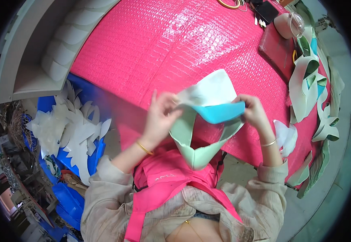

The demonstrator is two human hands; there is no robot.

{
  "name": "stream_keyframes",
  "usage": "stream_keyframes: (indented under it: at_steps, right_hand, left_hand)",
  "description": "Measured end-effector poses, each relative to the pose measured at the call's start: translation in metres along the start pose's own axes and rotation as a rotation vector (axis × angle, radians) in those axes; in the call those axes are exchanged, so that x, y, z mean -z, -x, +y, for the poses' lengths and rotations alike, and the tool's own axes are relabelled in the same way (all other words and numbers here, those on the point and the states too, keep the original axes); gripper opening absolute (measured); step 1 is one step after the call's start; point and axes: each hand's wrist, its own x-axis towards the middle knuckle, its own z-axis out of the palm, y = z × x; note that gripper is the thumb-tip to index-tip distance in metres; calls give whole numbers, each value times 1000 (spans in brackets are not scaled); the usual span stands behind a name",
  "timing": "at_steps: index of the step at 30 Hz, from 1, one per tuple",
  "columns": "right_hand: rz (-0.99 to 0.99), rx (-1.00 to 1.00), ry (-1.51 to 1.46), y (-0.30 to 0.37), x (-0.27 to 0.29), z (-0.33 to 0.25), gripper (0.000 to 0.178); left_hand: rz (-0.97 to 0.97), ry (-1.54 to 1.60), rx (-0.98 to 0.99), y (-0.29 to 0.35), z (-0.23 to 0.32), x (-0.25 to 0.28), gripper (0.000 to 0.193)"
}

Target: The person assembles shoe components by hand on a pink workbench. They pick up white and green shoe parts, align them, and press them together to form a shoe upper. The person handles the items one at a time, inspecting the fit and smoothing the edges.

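Between my two hands hangs a looped sheet piece, shaped like a shoe upper [195, 155], pale green on its near V-shaped part. Its far part is a white panel, with a turquoise face turned up along the near edge. My left hand [162, 119] pinches the left side where white meets green, one finger pointing up, slightly blurred. On the right side my right hand [251, 109] grips the turquoise end between thumb and fingers. The loop is held above the near edge of the pink-covered table [143, 52], its point over my pink apron [163, 171].
A blue bin [97, 155] full of white offcuts [76, 133] stands at left, below a grey rack [34, 76] of white pieces. Along the table's right edge lie more green-white pieces [302, 86], a dark red slab [274, 50], a pale cup [286, 26] and a white scrap [285, 137].
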Motion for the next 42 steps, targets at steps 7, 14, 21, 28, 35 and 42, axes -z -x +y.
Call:
stream_keyframes:
  at_steps: [7, 14, 21, 28, 35, 42]
  right_hand:
    - [-100, 652, 523, -17, -23, -68, 30]
    - [13, 13, -382, -58, -8, -35, 17]
    - [147, 683, 405, -33, 17, -72, 47]
    - [-337, 477, 1107, -65, -30, -103, 35]
    - [-470, 539, 926, -65, -35, -96, 26]
    - [-408, 640, 1155, -80, -44, -96, 24]
  left_hand:
    - [-85, -937, -974, 22, 35, -2, 27]
    - [-766, -597, -468, 46, 12, 11, 33]
    - [-300, -515, -447, 44, 4, -30, 13]
    - [-244, -1027, -301, 40, 18, -47, 37]
    - [-207, -1122, -441, 38, 6, -53, 44]
    - [-242, -1242, -408, 32, 7, -55, 45]
